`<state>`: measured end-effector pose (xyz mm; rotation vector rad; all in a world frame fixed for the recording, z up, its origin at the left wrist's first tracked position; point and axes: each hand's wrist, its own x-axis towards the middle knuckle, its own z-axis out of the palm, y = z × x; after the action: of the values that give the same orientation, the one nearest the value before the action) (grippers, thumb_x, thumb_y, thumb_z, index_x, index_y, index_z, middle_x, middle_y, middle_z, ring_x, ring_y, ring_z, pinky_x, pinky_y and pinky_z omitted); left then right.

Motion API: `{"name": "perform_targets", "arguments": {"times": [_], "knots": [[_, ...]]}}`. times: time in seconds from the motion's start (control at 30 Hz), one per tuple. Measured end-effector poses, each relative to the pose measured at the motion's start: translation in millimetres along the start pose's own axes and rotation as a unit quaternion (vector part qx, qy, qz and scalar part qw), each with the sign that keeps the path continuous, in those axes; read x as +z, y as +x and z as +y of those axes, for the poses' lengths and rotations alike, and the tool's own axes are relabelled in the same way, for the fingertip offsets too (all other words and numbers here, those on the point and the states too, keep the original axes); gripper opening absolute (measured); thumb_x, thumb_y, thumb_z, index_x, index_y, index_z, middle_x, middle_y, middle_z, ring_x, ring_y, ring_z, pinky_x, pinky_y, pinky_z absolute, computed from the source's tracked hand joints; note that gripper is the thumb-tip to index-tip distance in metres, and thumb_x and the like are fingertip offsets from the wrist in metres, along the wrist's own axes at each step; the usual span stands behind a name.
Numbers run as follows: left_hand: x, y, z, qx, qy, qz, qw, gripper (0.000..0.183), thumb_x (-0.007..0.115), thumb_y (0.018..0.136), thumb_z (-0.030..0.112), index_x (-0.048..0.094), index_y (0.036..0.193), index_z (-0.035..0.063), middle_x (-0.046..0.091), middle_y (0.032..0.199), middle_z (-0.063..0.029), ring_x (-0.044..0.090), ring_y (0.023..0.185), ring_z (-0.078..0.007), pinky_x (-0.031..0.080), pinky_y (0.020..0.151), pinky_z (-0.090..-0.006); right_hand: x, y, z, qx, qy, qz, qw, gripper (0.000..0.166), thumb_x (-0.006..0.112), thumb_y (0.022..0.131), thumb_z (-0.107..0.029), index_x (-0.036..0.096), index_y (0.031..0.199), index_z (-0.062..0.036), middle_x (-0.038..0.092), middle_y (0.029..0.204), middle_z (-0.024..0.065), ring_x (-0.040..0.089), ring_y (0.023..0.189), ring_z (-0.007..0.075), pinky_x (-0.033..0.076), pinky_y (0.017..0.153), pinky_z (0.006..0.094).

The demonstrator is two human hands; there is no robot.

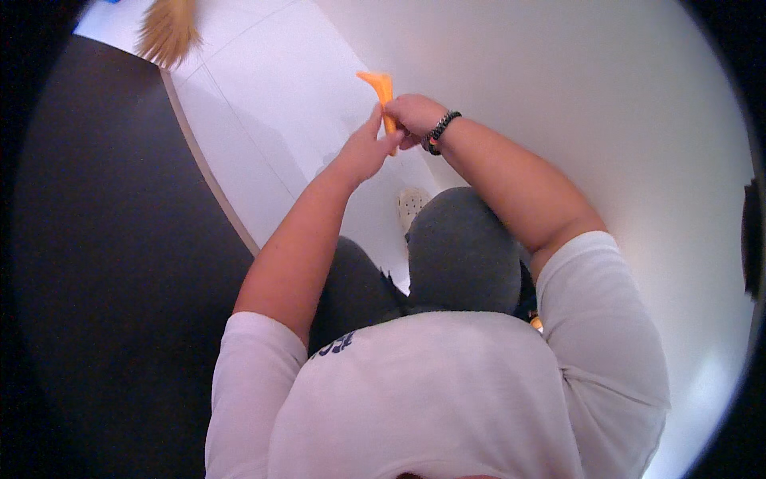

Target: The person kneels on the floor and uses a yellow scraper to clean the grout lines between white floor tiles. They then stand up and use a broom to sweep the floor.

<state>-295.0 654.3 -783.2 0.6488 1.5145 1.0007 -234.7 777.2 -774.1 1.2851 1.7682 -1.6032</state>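
An orange object (383,88), perhaps a small plastic tool with a flared, hooked upper end, is held upright between my two hands above the floor. My left hand (366,148) grips its lower part from the left, thumb and fingers closing on it. From the right, my right hand (418,115) pinches its middle, with a dark bracelet and a chain on the wrist. The fingers hide part of the object, and its exact kind cannot be told.
A pale wall (574,102) rises close on the right. White tiled floor (239,114) lies below, with a perforated light shoe (412,206) on it. A dark surface (119,191) with a pale edge fills the left. Broom bristles (169,36) show at the upper left.
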Motion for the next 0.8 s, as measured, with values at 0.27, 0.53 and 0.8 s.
{"name": "perform_targets", "arguments": {"times": [0.27,0.53,0.8], "knots": [[-45.0,-47.0,-89.8,-0.115,0.139,0.114,0.977,0.053,0.05,0.077,0.027,0.032,0.123,0.0059,0.04,0.118,-0.0198,0.038,0.111,-0.0304,0.03,0.092,-0.034,-38.2,69.3,61.0,0.07,-0.399,0.052,0.913,0.028,0.043,0.077,-0.017,0.052,0.096,0.0001,0.057,0.091,0.0192,0.057,0.082,0.0323,0.045,0.073,0.0387],[-201.4,-117.2,-60.2,-0.316,0.071,0.299,0.898,0.045,0.05,0.078,0.017,0.037,0.12,0.0074,0.045,0.114,-0.0172,0.045,0.105,-0.0271,0.035,0.086,-0.0323,-26.8,84.7,72.3,0.21,-0.336,0.041,0.917,0.029,0.035,0.079,-0.014,0.04,0.105,-0.001,0.052,0.1,0.0228,0.05,0.097,0.0337,0.039,0.082,0.0414],[-167.5,-142.1,-81.5,-0.373,0.187,0.222,0.881,0.043,0.05,0.078,0.019,0.039,0.118,0.0058,0.048,0.11,-0.0166,0.047,0.102,-0.0259,0.037,0.085,-0.032,-10.6,76.9,138.8,0.191,-0.353,-0.004,0.916,0.031,0.031,0.079,-0.01,0.036,0.108,-0.0024,0.052,0.099,0.0241,0.051,0.094,0.0344,0.04,0.078,0.0428]]}}
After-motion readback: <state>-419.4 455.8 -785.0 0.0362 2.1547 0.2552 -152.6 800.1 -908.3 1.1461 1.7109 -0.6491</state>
